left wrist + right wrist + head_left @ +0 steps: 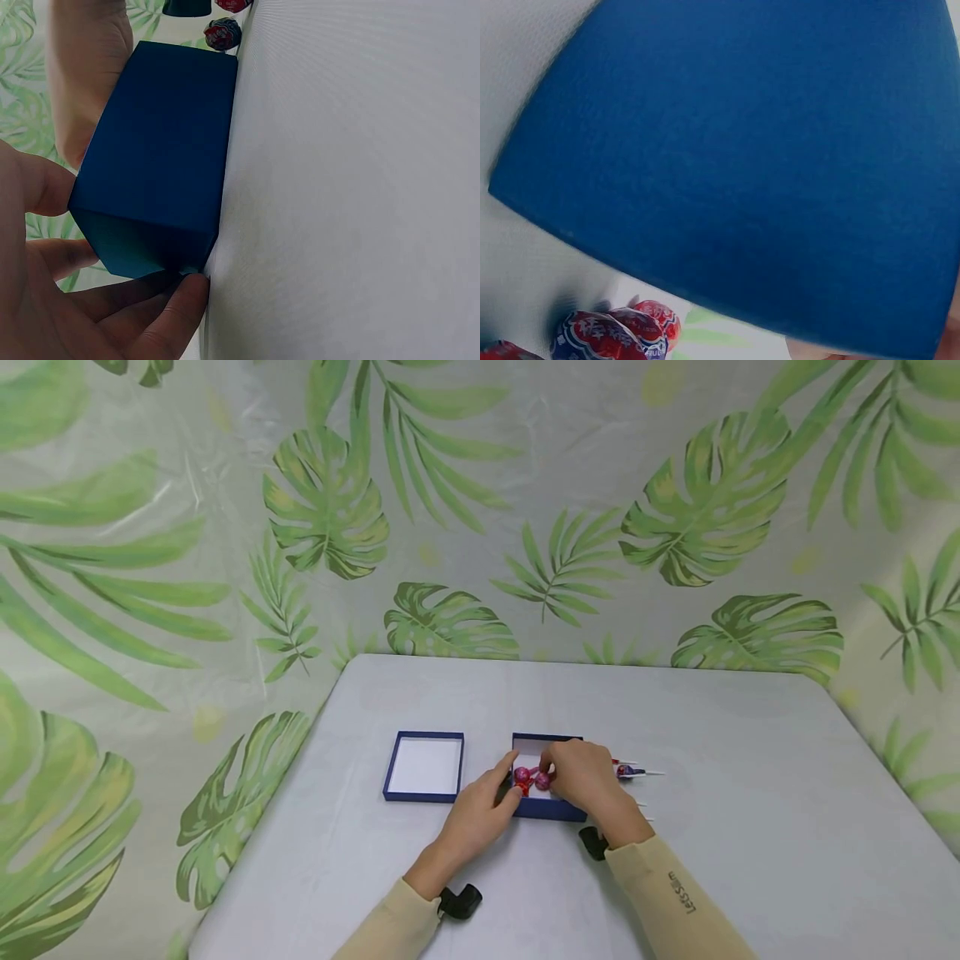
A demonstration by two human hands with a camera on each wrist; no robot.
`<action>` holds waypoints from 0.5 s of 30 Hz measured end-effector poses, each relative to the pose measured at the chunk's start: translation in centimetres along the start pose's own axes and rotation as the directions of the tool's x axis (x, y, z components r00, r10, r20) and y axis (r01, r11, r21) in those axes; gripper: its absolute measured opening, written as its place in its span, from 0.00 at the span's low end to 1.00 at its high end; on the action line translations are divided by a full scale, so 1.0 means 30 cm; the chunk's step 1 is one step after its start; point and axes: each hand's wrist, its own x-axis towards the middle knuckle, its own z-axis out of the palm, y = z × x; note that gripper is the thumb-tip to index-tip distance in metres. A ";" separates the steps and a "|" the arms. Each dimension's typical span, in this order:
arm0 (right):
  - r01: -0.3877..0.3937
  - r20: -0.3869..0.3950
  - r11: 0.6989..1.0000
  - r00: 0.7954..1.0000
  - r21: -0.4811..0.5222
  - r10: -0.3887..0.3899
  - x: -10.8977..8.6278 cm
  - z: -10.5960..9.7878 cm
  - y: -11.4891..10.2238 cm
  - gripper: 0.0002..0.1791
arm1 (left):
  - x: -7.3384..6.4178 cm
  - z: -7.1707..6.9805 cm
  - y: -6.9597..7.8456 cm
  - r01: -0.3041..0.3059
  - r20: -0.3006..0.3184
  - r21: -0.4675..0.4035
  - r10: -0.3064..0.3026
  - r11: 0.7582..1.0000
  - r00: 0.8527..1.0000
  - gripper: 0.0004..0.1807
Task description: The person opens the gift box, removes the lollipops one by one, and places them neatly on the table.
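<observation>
left hand (480,810), spread, braces the blue box (549,809); right hand (583,772) pinches a lollipop (542,782) inside, best kept low.

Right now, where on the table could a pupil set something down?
The table is bare beyond the blue box and shallow tray, and right of the loose lollipops. Crowded: the blue box, holding candies, with the left hand and right hand at it.
</observation>
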 end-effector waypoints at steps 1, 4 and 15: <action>-0.002 -0.003 1.000 1.000 -0.005 0.002 0.000 0.000 0.001 0.08 | 0.000 0.000 0.001 0.000 -0.002 0.001 0.000 1.000 1.000 0.32; -0.006 -0.006 1.000 1.000 -0.020 0.006 0.005 0.004 0.006 0.07 | 0.000 0.001 0.001 -0.001 -0.005 0.002 0.001 1.000 1.000 0.32; -0.002 -0.013 1.000 1.000 -0.016 0.002 0.011 0.010 0.015 0.06 | 0.000 -0.002 0.005 0.009 0.005 0.001 -0.009 1.000 1.000 0.32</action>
